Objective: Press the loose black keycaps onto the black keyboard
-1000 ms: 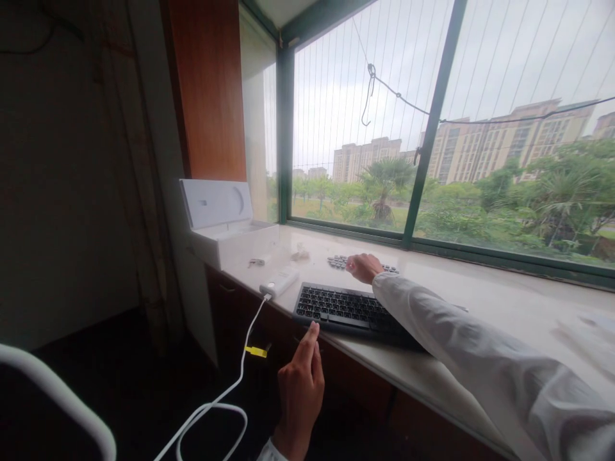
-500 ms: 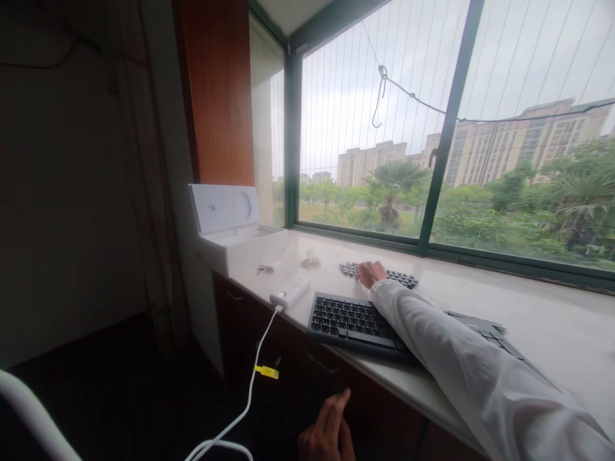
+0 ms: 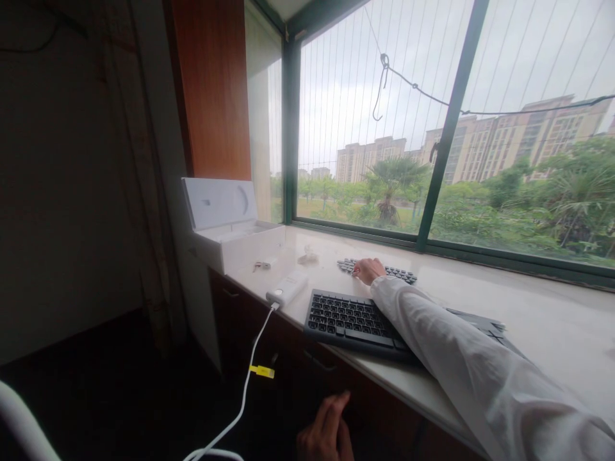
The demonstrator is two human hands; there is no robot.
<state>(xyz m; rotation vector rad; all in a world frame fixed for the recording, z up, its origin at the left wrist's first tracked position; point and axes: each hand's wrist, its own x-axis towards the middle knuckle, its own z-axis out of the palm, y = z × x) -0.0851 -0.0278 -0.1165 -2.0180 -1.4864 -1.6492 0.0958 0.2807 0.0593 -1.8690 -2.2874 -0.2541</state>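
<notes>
My right hand (image 3: 369, 271) reaches across the counter to a set of loose grey keycaps (image 3: 402, 276) laid out in rows near the window. Its fingers are closed together at the left part of the rows, on a keycap as far as I can see. Nearer to me lies a black keyboard (image 3: 348, 317) with its switches bare; my right forearm hides its right end. Below the counter's front edge, my left hand (image 3: 327, 428) is in shadow with its fingers bent and pressed together. Whatever it may hold is hidden.
A white power bank (image 3: 288, 288) with a white cable (image 3: 247, 384) lies by the edge. Behind it are a small metallic item (image 3: 262, 265), a crumpled whitish piece (image 3: 308, 255) and an opened white box (image 3: 250, 246). Dark flat pieces (image 3: 480, 322) lie beyond my forearm.
The view has shifted slightly, so the things on the counter appear a little further left and higher. Both hands keep nearly the same places and poses.
</notes>
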